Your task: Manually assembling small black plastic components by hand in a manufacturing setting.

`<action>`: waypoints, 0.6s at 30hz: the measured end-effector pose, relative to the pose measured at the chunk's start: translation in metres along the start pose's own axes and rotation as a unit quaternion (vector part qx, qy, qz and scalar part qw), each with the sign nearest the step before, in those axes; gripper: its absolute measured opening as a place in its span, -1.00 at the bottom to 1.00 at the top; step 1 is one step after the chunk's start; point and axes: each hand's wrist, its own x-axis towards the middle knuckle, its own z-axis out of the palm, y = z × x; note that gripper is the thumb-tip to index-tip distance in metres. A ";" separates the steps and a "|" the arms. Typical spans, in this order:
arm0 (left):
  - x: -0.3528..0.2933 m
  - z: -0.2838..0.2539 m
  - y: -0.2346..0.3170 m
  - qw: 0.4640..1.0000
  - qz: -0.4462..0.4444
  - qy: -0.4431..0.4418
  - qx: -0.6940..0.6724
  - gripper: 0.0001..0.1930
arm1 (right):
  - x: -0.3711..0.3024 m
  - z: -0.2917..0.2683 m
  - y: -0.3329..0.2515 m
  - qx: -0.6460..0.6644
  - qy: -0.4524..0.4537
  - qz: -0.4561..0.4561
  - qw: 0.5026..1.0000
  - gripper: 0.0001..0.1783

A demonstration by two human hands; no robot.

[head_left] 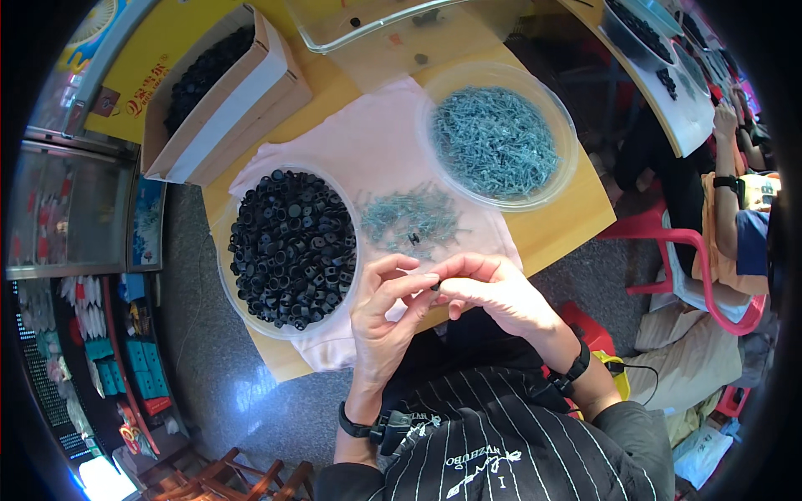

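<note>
My left hand [381, 317] and my right hand [494, 292] meet above the near edge of the table. Between their pinched fingertips is a small black plastic part [436, 285], mostly covered by the fingers. A round clear tub [224, 275] full of black plastic caps [292, 246] stands left of my left hand. Just beyond the hands, a loose scatter of thin bluish metal pins [409, 215] lies on a pale pink cloth [334, 134], with one small black piece [413, 239] among them. Farther right, another clear tub [568, 138] holds a heap of similar pins [494, 142].
A cardboard box [242, 104] of black parts stands at the far left of the yellow table [568, 221]. A clear plastic bin [368, 42] sits at the back. To the right are a pink chair [710, 275] and another person's arm [725, 213] by a second table.
</note>
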 end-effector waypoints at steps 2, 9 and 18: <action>0.005 0.005 0.008 1.000 -0.020 -0.005 0.015 -0.70 | -0.004 -0.004 -0.001 -0.039 0.017 -0.031 0.999 -0.68; 0.015 0.011 -0.005 0.974 -0.031 0.006 0.223 -0.80 | -0.005 -0.007 -0.004 -0.541 0.155 -0.315 0.764 -0.77; 0.016 0.015 -0.010 0.940 0.032 0.013 0.339 -0.86 | -0.009 -0.006 -0.008 -0.463 0.135 -0.223 0.847 -0.77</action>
